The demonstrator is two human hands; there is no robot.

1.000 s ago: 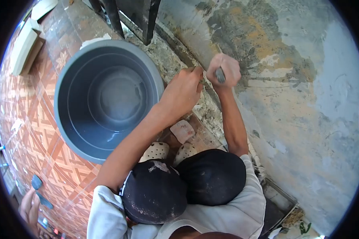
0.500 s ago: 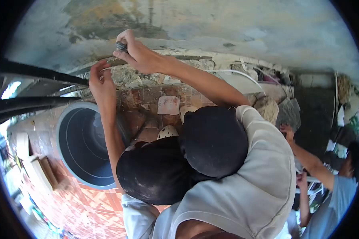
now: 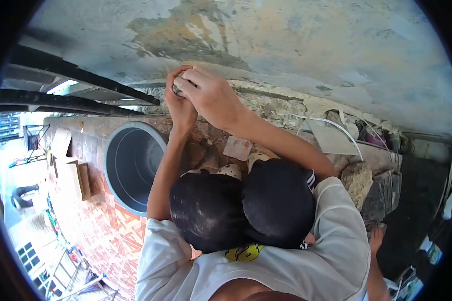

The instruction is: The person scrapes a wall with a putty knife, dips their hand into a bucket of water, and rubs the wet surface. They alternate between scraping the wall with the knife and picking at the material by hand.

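My left hand and my right hand are together in front of the wall's lower edge. Between their curled fingers shows a small dark grey object, mostly covered, so its kind cannot be made out. The right hand lies over it from the right, fingers bent. From the left and below, the left hand wraps around the same object. Just above the hands rises the painted wall, with a damp, flaking patch. Broken rubble and mortar run along its foot.
A grey plastic tub stands left of my knees on the patterned tile floor. Dark metal bars reach in from the left. At right lie a rough stone and a white cable. Another person's hand shows at lower right.
My left hand, open and apart before, has closed in against the right hand around the grey object. The view has shifted, so the scene sits further right and the wall patch shows more.
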